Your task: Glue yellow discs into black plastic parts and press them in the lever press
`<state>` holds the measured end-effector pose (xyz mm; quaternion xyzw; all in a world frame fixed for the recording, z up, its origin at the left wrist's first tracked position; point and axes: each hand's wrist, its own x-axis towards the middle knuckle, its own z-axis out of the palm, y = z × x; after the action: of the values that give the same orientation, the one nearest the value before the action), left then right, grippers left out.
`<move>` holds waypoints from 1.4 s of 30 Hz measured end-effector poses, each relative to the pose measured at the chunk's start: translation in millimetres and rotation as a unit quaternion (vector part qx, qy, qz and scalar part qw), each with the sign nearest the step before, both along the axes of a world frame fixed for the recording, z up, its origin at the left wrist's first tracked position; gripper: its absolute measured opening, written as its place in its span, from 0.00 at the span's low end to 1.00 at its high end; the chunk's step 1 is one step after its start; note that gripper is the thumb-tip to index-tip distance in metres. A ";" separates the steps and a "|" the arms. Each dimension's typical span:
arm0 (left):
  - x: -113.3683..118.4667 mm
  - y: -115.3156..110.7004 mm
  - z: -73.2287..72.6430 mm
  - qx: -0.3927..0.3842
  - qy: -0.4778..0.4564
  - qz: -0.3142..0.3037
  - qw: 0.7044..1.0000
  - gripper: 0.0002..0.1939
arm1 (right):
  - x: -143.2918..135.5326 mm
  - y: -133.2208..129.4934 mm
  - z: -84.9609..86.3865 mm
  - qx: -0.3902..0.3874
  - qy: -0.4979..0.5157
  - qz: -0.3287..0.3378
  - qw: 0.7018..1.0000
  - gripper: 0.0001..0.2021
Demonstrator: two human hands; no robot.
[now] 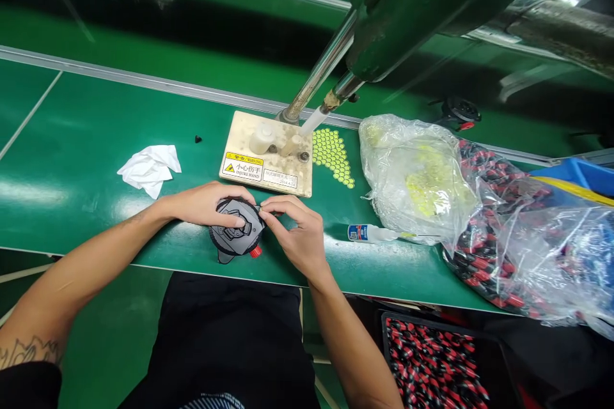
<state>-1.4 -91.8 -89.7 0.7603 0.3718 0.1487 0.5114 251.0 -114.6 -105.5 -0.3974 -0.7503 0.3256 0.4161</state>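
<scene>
Together, left hand (pixel 204 202) and right hand (pixel 301 233) hold a device (pixel 236 241).

I'm looking in on a factory workshop, an assembly station by the look of it: a long green bench (pixel 91 115) with a metal rail (pixel 192 94), a press (pixel 393 19) on a base (pixel 242 129) labelled WARNING and INJURE HAND, yellow discs (pixel 332 153) laid out in close rows, and small red-and-black parts (pixel 426 354) in bulk in a bag (pixel 542 255) and tray (pixel 495 367).

The device (pixel 232 244) lies before the press base (pixel 240 132), tissue (pixel 151 166) to its left, bottle (pixel 371 234) right.
</scene>
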 end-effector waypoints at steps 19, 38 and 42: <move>-0.2 0.0 -0.2 -0.005 -0.007 -0.004 1.000 0.23 | 13.7 2.3 -2.8 0.036 -0.005 0.045 0.998 0.08; 2.1 -0.2 5.3 -0.020 0.004 -0.001 1.000 0.23 | 6.7 7.6 -3.1 -0.156 0.044 0.025 0.986 0.05; 1.6 -0.5 6.5 -0.019 0.008 0.000 1.000 0.23 | 8.0 9.4 -4.3 -0.212 0.039 0.023 0.976 0.10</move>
<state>0.2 -92.3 -83.2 0.7515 0.3785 0.1354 0.5232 259.0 -105.2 -109.8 -0.4466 -0.6565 0.5014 0.3439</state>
